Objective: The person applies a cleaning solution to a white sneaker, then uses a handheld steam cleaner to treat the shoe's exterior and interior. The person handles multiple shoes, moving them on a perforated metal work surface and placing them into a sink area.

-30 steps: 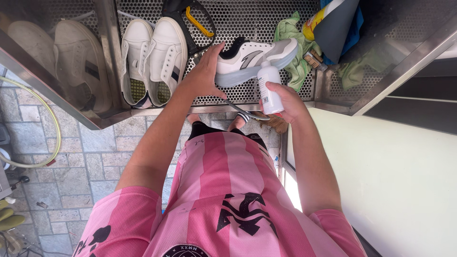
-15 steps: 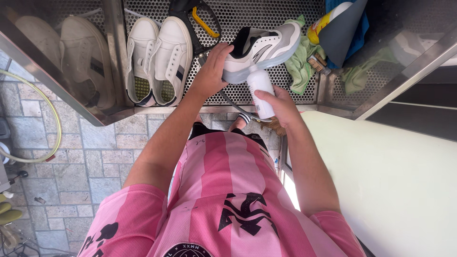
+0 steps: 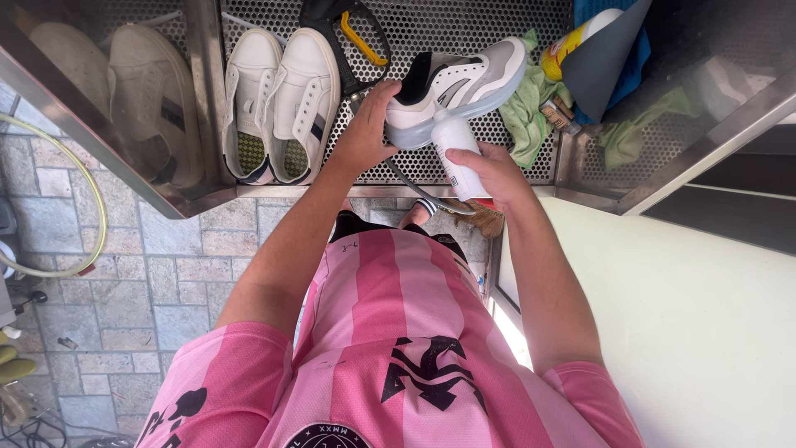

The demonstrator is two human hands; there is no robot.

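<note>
While the left hand (image 3: 369, 133) is curling its fingers around the heel of a grey and white sneaker (image 3: 454, 87), a pair of smooth white lace-up shoes (image 3: 283, 104) is lying flat just left of those fingers on the perforated metal tray (image 3: 489, 158). Above the knuckles a black hose handle with a yellow trigger (image 3: 352, 37) is resting. The sneaker, with its thick pale rubber sole, is sitting tilted in the grip, toe pointing away to the right. The right hand (image 3: 489, 170) is wrapping closed around a white cylindrical plastic bottle (image 3: 458, 153), whose top is pressing against the sole just beyond the fingertips. Right of those fingers a crumpled green cloth (image 3: 522, 112) is lying, soft and creased.
</note>
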